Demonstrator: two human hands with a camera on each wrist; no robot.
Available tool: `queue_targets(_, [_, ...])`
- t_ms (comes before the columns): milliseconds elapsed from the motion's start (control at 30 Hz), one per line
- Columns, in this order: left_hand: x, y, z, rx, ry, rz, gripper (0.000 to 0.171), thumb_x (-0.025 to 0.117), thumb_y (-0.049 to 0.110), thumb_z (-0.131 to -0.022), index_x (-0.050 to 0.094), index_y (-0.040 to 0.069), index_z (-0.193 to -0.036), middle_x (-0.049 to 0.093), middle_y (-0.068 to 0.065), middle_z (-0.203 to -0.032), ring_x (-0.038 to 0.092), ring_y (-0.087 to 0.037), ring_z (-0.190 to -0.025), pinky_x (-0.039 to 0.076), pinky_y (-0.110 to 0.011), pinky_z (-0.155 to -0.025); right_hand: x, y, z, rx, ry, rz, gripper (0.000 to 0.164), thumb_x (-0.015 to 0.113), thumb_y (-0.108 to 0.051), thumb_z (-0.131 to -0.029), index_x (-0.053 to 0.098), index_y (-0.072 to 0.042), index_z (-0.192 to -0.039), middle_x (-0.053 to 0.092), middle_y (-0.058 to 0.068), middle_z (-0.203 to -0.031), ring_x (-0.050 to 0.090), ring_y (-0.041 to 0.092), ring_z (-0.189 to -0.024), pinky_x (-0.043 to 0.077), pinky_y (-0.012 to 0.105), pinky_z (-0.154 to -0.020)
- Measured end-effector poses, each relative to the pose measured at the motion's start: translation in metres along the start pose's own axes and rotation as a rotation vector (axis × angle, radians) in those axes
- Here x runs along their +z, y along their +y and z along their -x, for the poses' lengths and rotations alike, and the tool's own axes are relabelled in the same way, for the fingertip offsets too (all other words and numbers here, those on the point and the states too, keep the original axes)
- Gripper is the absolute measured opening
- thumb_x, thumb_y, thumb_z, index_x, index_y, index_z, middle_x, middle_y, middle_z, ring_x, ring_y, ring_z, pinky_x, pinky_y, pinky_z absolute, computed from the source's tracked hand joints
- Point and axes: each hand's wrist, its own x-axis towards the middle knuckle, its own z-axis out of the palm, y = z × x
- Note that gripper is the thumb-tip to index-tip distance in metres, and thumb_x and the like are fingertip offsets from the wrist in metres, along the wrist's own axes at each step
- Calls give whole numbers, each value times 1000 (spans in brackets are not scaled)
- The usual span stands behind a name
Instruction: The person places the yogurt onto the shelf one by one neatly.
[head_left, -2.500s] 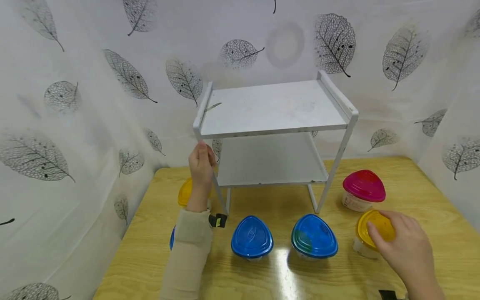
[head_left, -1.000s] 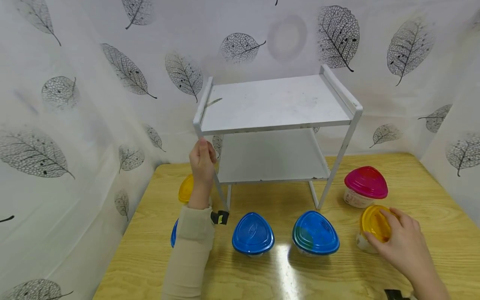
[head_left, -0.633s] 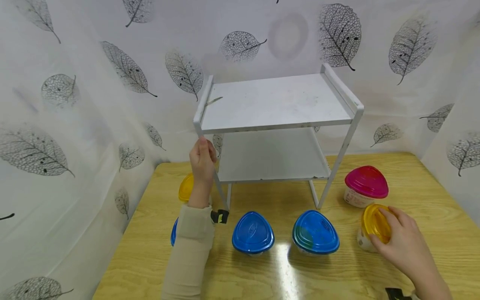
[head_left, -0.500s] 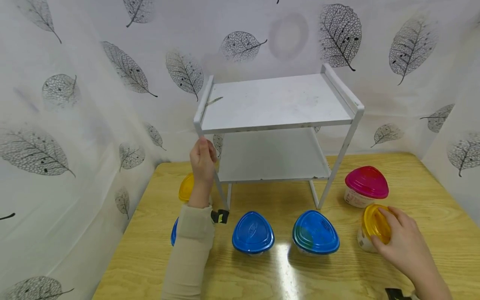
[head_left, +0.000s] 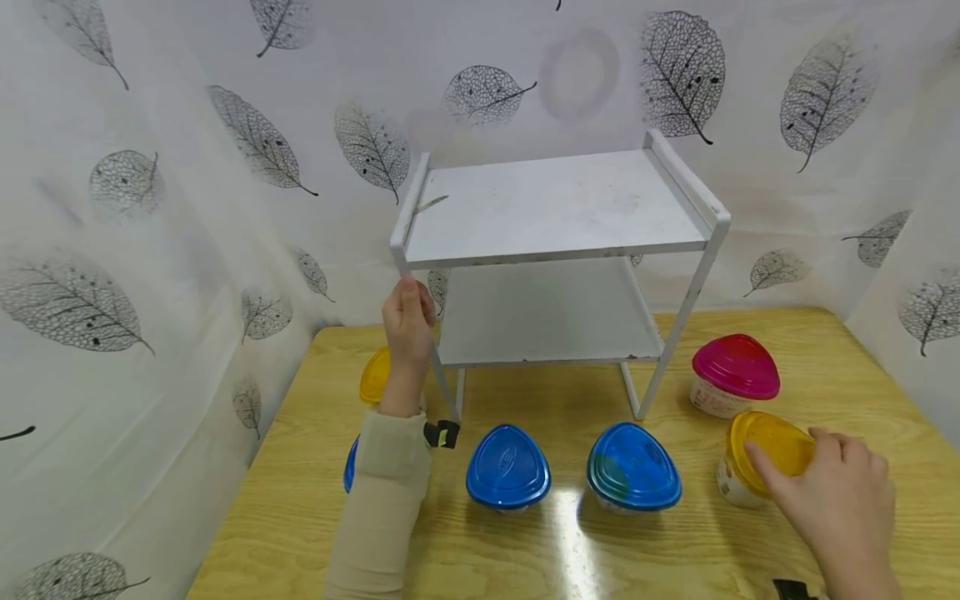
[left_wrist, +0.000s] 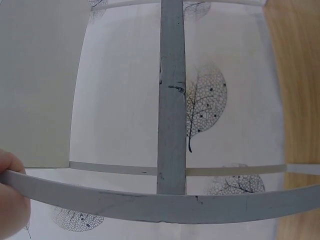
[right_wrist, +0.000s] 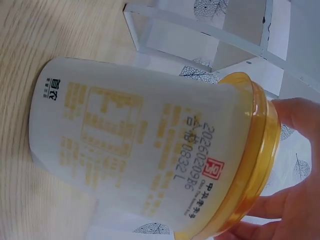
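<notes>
My left hand [head_left: 408, 321] grips the front left leg of a white two-tier rack [head_left: 555, 208]. The left wrist view shows part of that hand [left_wrist: 11, 195] on a grey-white bar at the lower left. On the right, a white tub with a yellow lid [head_left: 780, 442] stands on the table. My right hand [head_left: 843, 492] spans this lid, thumb near its front edge and fingers at the right edge. In the right wrist view, its thumb and bent fingers [right_wrist: 270, 205] lie around the rim of the yellow lid [right_wrist: 260, 155]; printing covers the white tub wall [right_wrist: 140, 135].
Two blue-lidded tubs, one left [head_left: 508, 468] and one right [head_left: 633, 467], stand before the rack. A tub with a magenta lid [head_left: 737, 367] stands behind the yellow-lidded one. Another yellow lid [head_left: 375, 377] and a blue lid [head_left: 350, 465] show partly behind my left arm.
My right hand has closed in on the yellow-lidded tub, then shifted right to a wider hold, showing more of the lid. My left hand stays on the rack leg.
</notes>
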Motion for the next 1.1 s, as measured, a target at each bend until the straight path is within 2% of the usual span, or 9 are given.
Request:
queue_targets(233, [-1,-1,0,10,3,2,40,37,40,-94,38,14,-64,31,8,-50,26,-4,-42,20,-18,-40,2,0,0,22,-65,4,87,61,-58,-70,43,21,-102,35,38,-101,30,51,-90,29,58,-69])
queue_targets(367, [-1,-1,1,15,4,-8,39,36,39,-94,38,15,-64,31,9,-49,26,-4,-42,20,-18,-40,3,-1,-1,7,-65,2,87,62,-58,-70,42,21,-102,35,38,-100,29,51,-90,29,58,-69])
queue_targets(500, [-1,-1,0,16,5,-14,35,33,30,-97,39,17,-64,31,9,-50,26,-4,-42,20,-18,-40,5,0,-2,-14,-55,-10,86,64,-57,-69,43,20,-101,35,38,-100,29,52,-90,29,58,-69])
queue_targets(667, [0,0,0,13,5,-10,34,29,18,-97,39,16,-64,31,9,-50,26,-4,-42,21,-17,-40,5,2,-4,-47,-86,-38,84,64,-54,-70,44,20,-103,35,39,-102,28,53,-93,28,58,-72])
queue_targets(900, [1,2,0,-5,11,3,34,28,14,-97,39,16,-65,31,9,-49,25,-3,-42,20,-17,-39,5,6,-9,-128,-138,-126,81,67,-46,-73,41,23,-107,35,40,-103,26,55,-95,28,61,-73])
queue_targets(1100, [1,1,0,-4,6,16,34,30,22,-98,39,17,-65,30,9,-49,25,-3,-42,19,-17,-39,5,8,-11,-223,-135,-184,77,71,-36,-71,39,24,-108,37,41,-107,27,56,-97,24,62,-79])
